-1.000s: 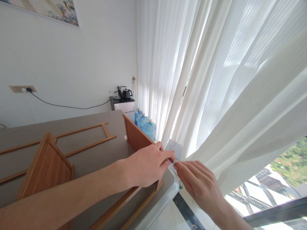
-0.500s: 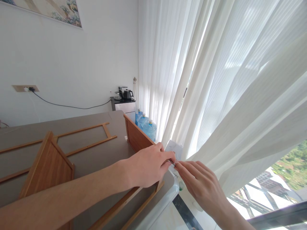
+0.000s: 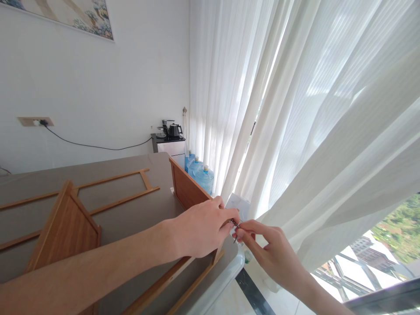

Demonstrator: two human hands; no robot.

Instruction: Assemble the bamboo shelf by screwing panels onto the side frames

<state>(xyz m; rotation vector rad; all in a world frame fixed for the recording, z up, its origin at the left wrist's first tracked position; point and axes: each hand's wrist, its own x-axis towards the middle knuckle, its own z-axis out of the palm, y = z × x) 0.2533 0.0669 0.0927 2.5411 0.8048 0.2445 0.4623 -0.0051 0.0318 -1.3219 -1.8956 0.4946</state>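
Thumb and fingers of my right hand [image 3: 269, 245] pinch a thin, bent metal hex key [image 3: 236, 225] just off the outer edge of a wooden panel. My left hand [image 3: 203, 227] reaches across this brown panel [image 3: 188, 183], which stands on edge on the table. Its thumb and forefinger are closed round the other end of the key, where a fastener, if any, is hidden. Wooden rails [image 3: 170, 280] run from below my left hand towards me. A second upright wooden panel [image 3: 68, 223] stands to the left, partly behind my left forearm.
A slatted wooden frame [image 3: 121, 203] lies on the grey-brown table [image 3: 131, 232]. Blue water bottles [image 3: 203, 177] and a cabinet [image 3: 172, 146] with a black kettle [image 3: 175, 129] are beyond. White curtains [image 3: 278, 109] hang close on the right, above the tiled floor [image 3: 226, 293].
My right hand has turned and its fingers have shifted their hold, so more of the hex key shows. The left hand stays in the same place on the panel.
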